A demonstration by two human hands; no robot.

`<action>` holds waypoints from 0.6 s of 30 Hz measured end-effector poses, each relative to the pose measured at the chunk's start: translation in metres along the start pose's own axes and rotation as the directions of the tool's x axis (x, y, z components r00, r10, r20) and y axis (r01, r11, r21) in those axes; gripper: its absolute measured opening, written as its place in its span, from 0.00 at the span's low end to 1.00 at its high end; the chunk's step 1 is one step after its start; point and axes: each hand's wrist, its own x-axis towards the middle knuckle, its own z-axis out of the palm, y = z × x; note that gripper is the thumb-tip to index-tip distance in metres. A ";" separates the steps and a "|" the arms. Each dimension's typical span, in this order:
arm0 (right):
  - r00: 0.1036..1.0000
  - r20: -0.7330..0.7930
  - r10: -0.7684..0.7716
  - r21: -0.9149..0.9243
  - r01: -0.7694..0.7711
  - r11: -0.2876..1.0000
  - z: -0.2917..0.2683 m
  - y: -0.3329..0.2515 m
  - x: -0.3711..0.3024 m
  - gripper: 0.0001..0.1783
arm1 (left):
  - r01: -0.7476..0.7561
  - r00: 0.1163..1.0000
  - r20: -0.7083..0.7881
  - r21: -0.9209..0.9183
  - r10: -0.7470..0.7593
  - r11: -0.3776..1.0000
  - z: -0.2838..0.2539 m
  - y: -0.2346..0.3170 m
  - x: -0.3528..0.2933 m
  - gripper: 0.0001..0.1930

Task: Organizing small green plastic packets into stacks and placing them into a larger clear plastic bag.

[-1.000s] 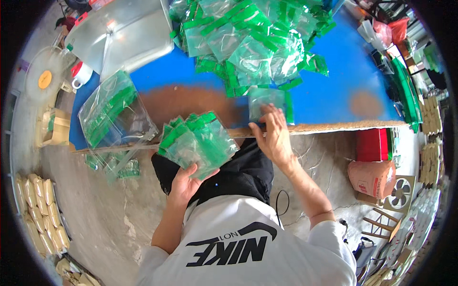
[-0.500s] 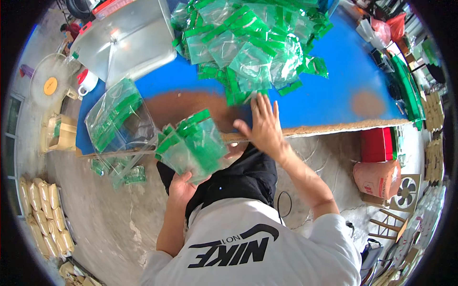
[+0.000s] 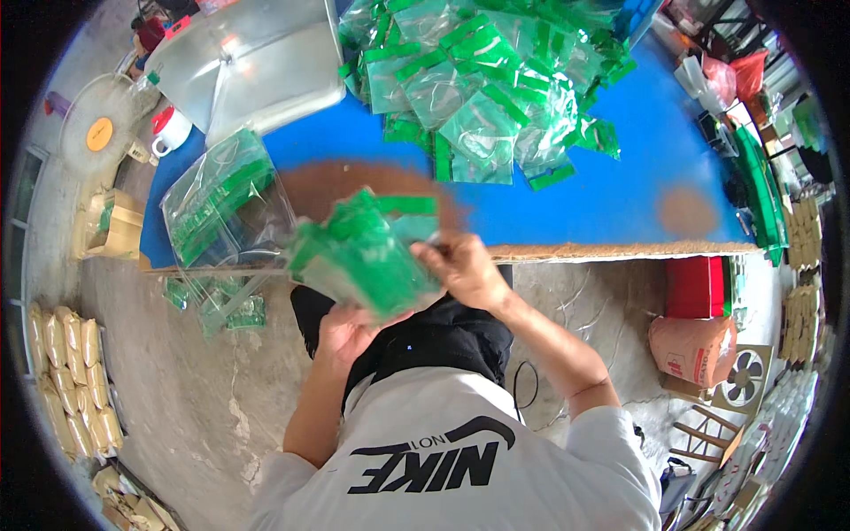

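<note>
My left hand (image 3: 347, 333) grips a fanned stack of clear plastic packets with green bands (image 3: 367, 261) from below, just off the table's front edge. Against the right side of that stack, my right hand (image 3: 471, 273) has its thumb and fingers closed on a packet with a green strip (image 3: 409, 206); motion smears the stack a little. A large heap of similar green-and-clear packets (image 3: 478, 97) covers the far middle of the table. Left of the stack, a big clear bag (image 3: 221, 199) containing green packets lies over the table edge.
The blue table (image 3: 567, 212) has a worn brown patch and a rough front edge. At back left stand a translucent plastic bin (image 3: 257, 80) and a white mug with red lid (image 3: 170, 131). Below the edge hang more packets (image 3: 246, 312). A red box (image 3: 693, 288) sits under the right side.
My right hand has come back from the heap's near edge to the stack, bringing a packet with it. My left hand stays low, holding the stack.
</note>
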 end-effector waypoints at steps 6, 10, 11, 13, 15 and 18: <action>0.866 -0.161 -0.473 -0.941 0.011 0.339 -0.065 0.015 0.078 0.39 | -0.055 0.981 -0.172 0.221 0.095 0.974 -0.001 -0.011 -0.012 0.38; 0.921 0.241 -0.305 -0.847 0.353 0.397 -0.062 0.020 0.047 0.36 | -0.160 0.974 -0.134 0.178 0.185 0.971 0.003 -0.011 -0.015 0.33; 0.882 0.360 -0.305 -0.779 0.464 0.422 -0.058 0.024 0.035 0.38 | -0.166 0.975 -0.116 0.187 0.190 0.968 0.008 -0.013 -0.011 0.32; 0.822 0.457 -0.341 -0.570 0.565 0.597 -0.039 0.012 0.020 0.29 | -0.149 0.974 -0.144 0.175 0.175 0.973 0.000 -0.014 -0.004 0.32; 0.857 0.427 -0.289 -0.426 0.473 0.772 -0.039 0.005 0.020 0.27 | -0.131 0.970 -0.177 0.185 0.164 0.974 -0.003 -0.016 -0.004 0.30; 0.858 0.306 -0.412 -0.778 0.475 0.411 -0.067 0.005 0.046 0.29 | -0.100 0.978 -0.164 0.175 0.129 0.979 -0.014 -0.011 -0.006 0.30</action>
